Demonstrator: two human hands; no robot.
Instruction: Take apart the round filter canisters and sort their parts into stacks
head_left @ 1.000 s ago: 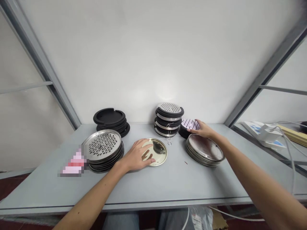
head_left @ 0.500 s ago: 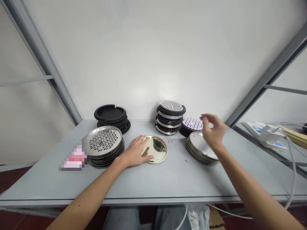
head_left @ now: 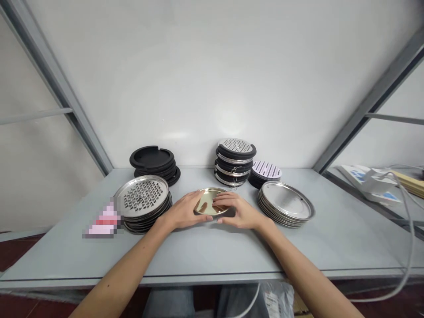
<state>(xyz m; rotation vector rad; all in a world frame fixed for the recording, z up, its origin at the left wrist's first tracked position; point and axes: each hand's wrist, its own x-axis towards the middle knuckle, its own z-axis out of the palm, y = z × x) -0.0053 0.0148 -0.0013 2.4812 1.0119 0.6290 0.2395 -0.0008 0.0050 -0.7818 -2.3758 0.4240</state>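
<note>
A shiny, gold-toned round metal plate [head_left: 211, 203] with a raised rim lies between my hands at the middle of the table. My left hand [head_left: 185, 210] grips its left edge, thumb at the near side and fingers along the far left. On the right edge, my right hand [head_left: 241, 213] closes with its fingers over the rim and its thumb near the front. A dark gap shows under the plate's near edge, which looks slightly raised. Beside my left arm stands a stack topped by a round metal grater disc [head_left: 142, 196]. Similar round metal plates [head_left: 286, 201] are stacked at right.
Black round holders [head_left: 152, 158] are piled at back left. Back centre, a pile of black rings and metal plates carries a perforated disc [head_left: 236, 145]. Behind the right stack lies a slotted disc [head_left: 266, 170]. A white cable [head_left: 409, 247] hangs at right.
My right hand has come down and left from above the right stack to the gold-toned plate's right edge. The plate's near side has risen a little. My left hand stays at its left edge.
</note>
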